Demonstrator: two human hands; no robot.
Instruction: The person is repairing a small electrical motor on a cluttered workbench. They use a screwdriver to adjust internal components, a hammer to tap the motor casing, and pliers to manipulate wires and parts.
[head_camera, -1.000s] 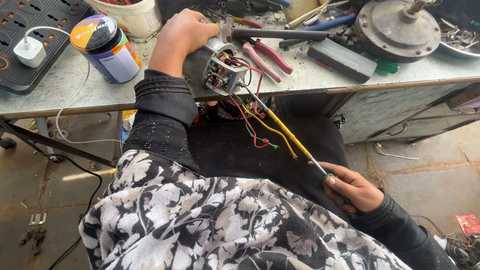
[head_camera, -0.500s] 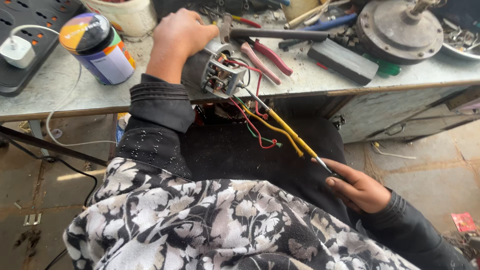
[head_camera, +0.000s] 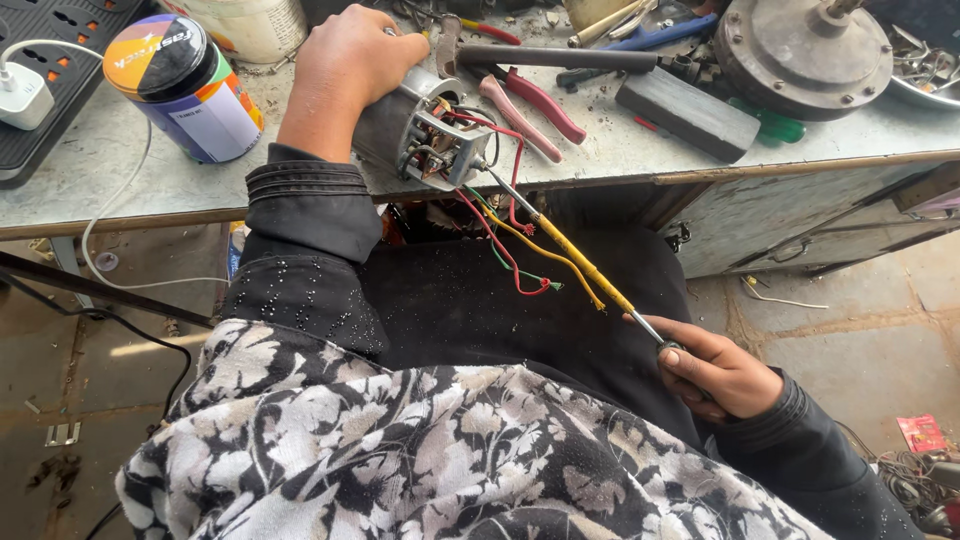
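Metal motor (head_camera: 415, 125) at tabletop (head_camera: 120, 185) edge looks heavy n rigid, left hand (head_camera: 345, 60) clamps the casing. Wires (head_camera: 510, 235) fragile imo. Right hand (head_camera: 715, 365) grips the tool (head_camera: 585, 268), prob a screwdriver.

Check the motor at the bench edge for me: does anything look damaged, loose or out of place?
The small motor under the left hand overhangs the bench edge, tilted. Its red, yellow and green wires dangle loose with bare ends. The right hand holds a long yellow-shafted tool into its terminals. Nothing looks spilled.
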